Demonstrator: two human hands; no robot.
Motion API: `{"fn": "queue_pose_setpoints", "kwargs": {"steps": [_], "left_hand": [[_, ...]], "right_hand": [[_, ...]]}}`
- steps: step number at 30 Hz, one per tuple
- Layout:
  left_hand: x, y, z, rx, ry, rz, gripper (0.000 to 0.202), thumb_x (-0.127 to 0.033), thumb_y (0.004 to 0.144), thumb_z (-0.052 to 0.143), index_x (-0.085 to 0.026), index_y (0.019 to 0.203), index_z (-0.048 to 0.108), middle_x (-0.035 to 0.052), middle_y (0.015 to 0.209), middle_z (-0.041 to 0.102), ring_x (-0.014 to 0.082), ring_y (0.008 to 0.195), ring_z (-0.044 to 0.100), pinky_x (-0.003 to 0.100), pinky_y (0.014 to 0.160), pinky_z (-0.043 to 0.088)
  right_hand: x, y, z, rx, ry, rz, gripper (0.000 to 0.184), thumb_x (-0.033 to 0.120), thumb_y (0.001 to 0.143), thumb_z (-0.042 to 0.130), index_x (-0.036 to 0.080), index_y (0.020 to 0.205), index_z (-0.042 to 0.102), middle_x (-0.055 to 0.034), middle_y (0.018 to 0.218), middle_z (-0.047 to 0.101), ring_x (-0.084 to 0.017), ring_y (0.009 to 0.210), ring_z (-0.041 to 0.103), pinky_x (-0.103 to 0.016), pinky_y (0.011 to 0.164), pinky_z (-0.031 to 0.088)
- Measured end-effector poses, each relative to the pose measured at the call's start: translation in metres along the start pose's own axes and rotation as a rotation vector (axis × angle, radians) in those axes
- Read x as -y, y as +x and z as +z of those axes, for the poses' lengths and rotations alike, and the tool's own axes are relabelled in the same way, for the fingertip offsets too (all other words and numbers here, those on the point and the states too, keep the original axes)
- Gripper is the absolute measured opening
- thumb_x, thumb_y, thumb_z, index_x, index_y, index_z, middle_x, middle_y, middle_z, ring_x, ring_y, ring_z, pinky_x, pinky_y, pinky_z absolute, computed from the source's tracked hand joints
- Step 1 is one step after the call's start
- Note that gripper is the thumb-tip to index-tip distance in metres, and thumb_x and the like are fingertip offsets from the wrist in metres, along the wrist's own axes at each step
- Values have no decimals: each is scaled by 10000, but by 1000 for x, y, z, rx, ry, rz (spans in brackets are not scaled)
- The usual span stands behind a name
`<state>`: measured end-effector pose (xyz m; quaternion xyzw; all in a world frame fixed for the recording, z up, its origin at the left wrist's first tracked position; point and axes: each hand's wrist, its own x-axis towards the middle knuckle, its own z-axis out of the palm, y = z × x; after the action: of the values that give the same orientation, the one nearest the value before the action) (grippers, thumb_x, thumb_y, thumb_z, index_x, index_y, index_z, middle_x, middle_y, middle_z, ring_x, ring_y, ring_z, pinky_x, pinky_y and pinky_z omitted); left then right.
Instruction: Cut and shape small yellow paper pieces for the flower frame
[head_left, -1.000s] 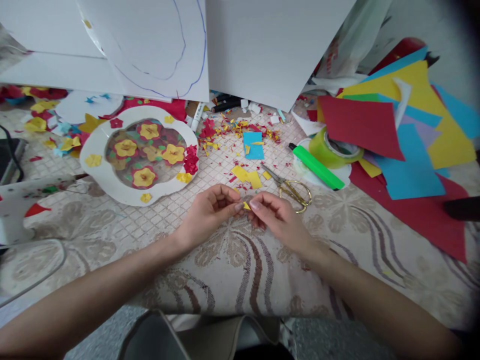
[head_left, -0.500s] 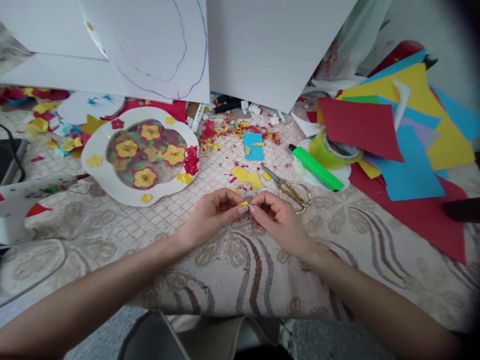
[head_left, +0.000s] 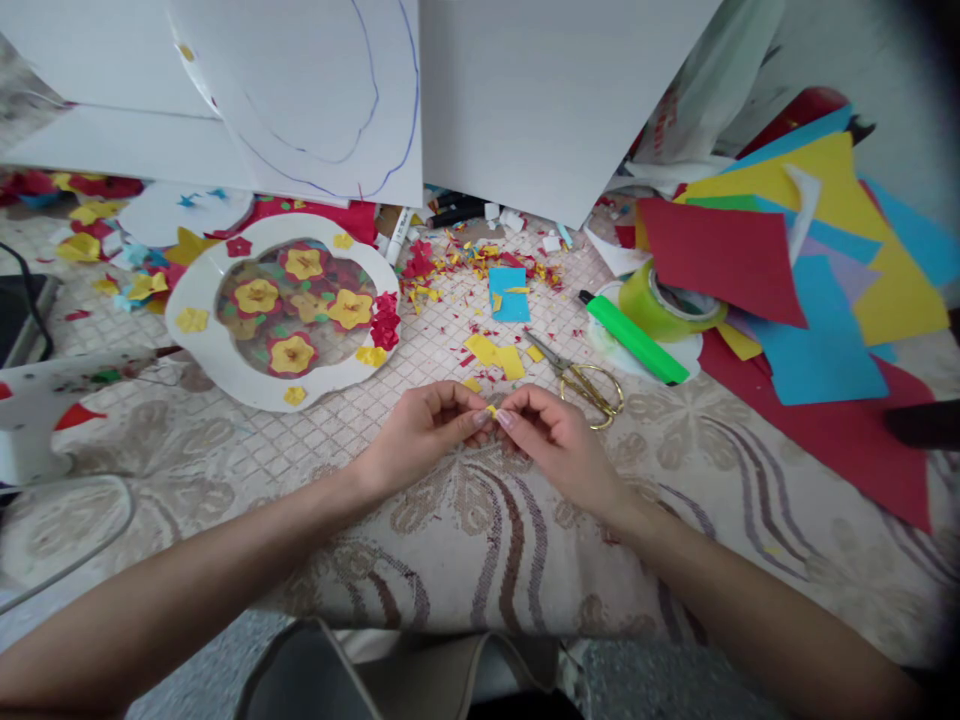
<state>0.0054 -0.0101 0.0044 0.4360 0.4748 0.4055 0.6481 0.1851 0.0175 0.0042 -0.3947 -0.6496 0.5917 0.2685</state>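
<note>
My left hand (head_left: 427, 435) and my right hand (head_left: 551, 440) meet at the middle of the table, fingertips pinched together on a tiny yellow paper piece (head_left: 491, 411). Both hands are closed around it, just above the patterned tablecloth (head_left: 480, 540). Most of the paper piece is hidden between the fingertips. Just beyond the hands lie yellow paper scraps (head_left: 495, 355) and gold-handled scissors (head_left: 581, 378).
A white flower-shaped frame (head_left: 289, 310) with yellow and red paper flowers sits at the left. A blue paper square (head_left: 508, 293), green highlighter (head_left: 636, 338), green tape roll (head_left: 664, 300) and a pile of coloured sheets (head_left: 802, 260) lie right. White boards (head_left: 525, 90) lean at the back.
The yellow piece has been worked smaller between my fingertips; the hands stayed almost in place, pinched slightly closer together.
</note>
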Motion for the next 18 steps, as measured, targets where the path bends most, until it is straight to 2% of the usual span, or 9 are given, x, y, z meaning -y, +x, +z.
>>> {"fn": "queue_pose_setpoints", "kwargs": {"steps": [4, 10, 18], "left_hand": [[0, 0, 0, 2, 11, 19, 157, -263, 800, 625, -108, 821, 610, 24, 715, 614, 104, 654, 568, 233, 627, 455], [0, 0, -1, 19, 21, 17, 168, -269, 798, 627, -104, 834, 623, 30, 713, 625, 108, 657, 574, 233, 631, 462], [1, 0, 0, -2, 38, 36, 149, -255, 790, 639, -110, 822, 629, 32, 722, 627, 108, 659, 570, 229, 618, 455]], "right_hand": [[1, 0, -1, 38, 39, 28, 232, 365, 951, 462, 176, 842, 542, 9, 669, 544, -112, 592, 506, -223, 533, 398], [1, 1, 0, 15, 43, 22, 187, 350, 898, 559, 176, 831, 543, 11, 705, 527, -103, 599, 489, -212, 527, 390], [-1, 2, 0, 15, 53, 42, 175, 338, 898, 556, 182, 823, 528, 14, 716, 550, -101, 589, 526, -213, 531, 420]]}}
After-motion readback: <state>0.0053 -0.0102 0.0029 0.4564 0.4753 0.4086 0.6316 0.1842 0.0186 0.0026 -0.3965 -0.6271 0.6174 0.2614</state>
